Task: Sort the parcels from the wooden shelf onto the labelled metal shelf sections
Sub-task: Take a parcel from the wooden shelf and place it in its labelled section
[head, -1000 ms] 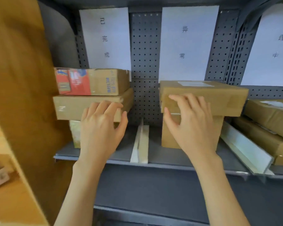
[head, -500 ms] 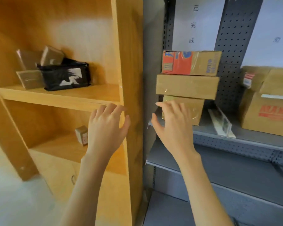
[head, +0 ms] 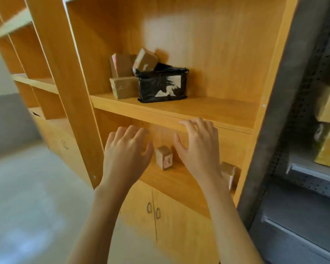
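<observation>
Parcels sit on two levels of the wooden shelf (head: 179, 109). Far left, the unit's slanted upright (head: 65, 82) walls off the compartment, with bare floor (head: 27, 187) open to its left. On the upper board, toward its left part, lie three brown boxes: a flat box (head: 123, 89) at the board's level, an upright box (head: 120, 64) behind it, and a tilted box (head: 145, 59) propped on the black bag parcel (head: 162, 83), which stands just right of them close to the board's front edge. To the right of the bag the board runs bare up to the right side panel.

Below that board's front lip, the left hand (head: 125, 153) hovers with fingers loosely spread, holding nothing. Just right of it, between the two hands, a small brown box (head: 163, 157) with a red-marked label stands on the lower board, not touched by either. The right hand (head: 197, 147) is likewise spread and empty, its fingertips (head: 185, 123) level with the upper board's edge. Another box (head: 229, 173), partly hidden by the right wrist, sits near the right panel.

Far right, the grey metal shelf (head: 312, 168) holds blurred cardboard boxes (head: 329, 143).
</observation>
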The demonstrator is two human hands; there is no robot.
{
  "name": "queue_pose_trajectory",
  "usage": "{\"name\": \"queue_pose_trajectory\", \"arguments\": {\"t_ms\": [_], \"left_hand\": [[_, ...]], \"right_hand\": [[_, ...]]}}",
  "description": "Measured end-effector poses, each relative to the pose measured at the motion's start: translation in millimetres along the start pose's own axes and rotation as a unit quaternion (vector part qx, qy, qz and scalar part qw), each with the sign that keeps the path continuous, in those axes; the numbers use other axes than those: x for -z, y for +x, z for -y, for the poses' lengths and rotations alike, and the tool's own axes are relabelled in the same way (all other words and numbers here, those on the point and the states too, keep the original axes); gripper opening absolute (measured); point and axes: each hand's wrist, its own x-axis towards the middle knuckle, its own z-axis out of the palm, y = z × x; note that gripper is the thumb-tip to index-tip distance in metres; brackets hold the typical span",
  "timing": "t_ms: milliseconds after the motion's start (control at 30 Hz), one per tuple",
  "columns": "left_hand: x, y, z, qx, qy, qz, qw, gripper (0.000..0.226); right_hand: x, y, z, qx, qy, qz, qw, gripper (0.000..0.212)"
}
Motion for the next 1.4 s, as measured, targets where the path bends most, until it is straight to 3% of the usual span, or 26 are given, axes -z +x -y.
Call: {"name": "queue_pose_trajectory", "arguments": {"t_ms": [333,833,1200,1400], "left_hand": [[-11.5,43.5,171.2,0.03,0.061,-0.003,0.998,0.027],[-115.9,138.4,358.7,-0.07,-0.069,-0.02,0.995,0.029],[-209.2,219.5,427.1,-0.079,-0.151,-0.003,0.985,0.036],[-255.2,282.3,443.8,-0.083,-0.158,-0.01,0.984,0.038]], "right_hand": [[-139.8,74.5,120.2,0.005,0.091,-0.013,0.996,0.036],[-278.6,124.7,183.8,-0.075,-0.073,-0.046,0.993,0.03],[-352.0,184.9,181.8,-0.096,-0.152,-0.054,0.982,0.032],[-397.0,255.9,161.1,-0.087,-0.13,-0.073,0.985,0.034]]}}
